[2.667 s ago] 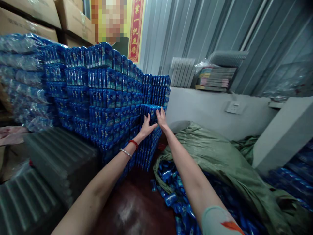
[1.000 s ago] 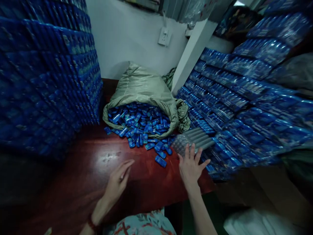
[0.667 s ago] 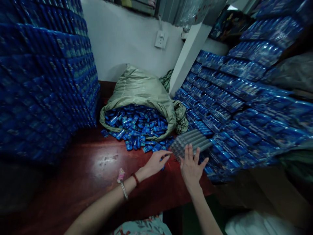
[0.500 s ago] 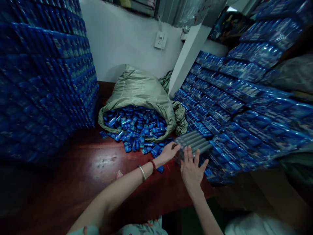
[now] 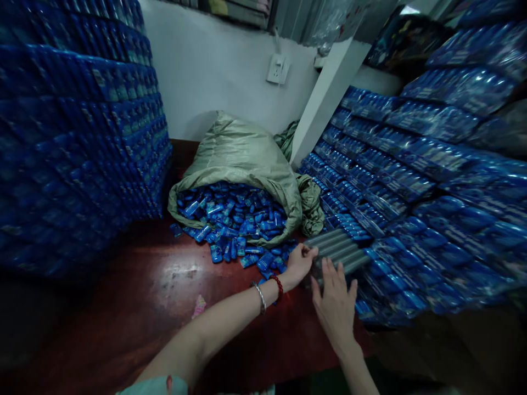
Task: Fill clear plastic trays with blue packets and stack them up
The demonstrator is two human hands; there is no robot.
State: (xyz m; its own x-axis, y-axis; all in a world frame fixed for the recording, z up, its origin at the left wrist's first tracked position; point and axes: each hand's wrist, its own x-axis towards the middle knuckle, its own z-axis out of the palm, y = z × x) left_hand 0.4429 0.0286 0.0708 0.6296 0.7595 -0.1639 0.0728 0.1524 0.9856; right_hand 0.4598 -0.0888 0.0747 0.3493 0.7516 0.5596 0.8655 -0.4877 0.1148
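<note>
A grey, see-through ribbed plastic tray (image 5: 340, 249) lies at the table's right side, against the blue packs. My left hand (image 5: 300, 266) is closed at its left edge, thumb and fingers pinched there; bracelets circle that wrist. Flat and with fingers apart, my right hand (image 5: 335, 299) rests at the tray's near edge. Whether it is one tray or a stack, I cannot tell. Small blue packets (image 5: 230, 219) spill from the mouth of a pale green woven sack (image 5: 242, 148), just left of my left hand.
Tall stacks of blue packs (image 5: 102, 126) stand on the left. More wrapped blue packs (image 5: 411, 159) are piled on the right. A pink scrap (image 5: 200, 306) lies on the dark red table (image 5: 164, 318). Behind are a white wall with a socket (image 5: 278, 69) and a slanted white post (image 5: 329, 99).
The view has shifted slightly, so the scene sits a little lower and farther right. My left hand has come closer against the tray's edge. My right hand keeps its place beside the tray.
</note>
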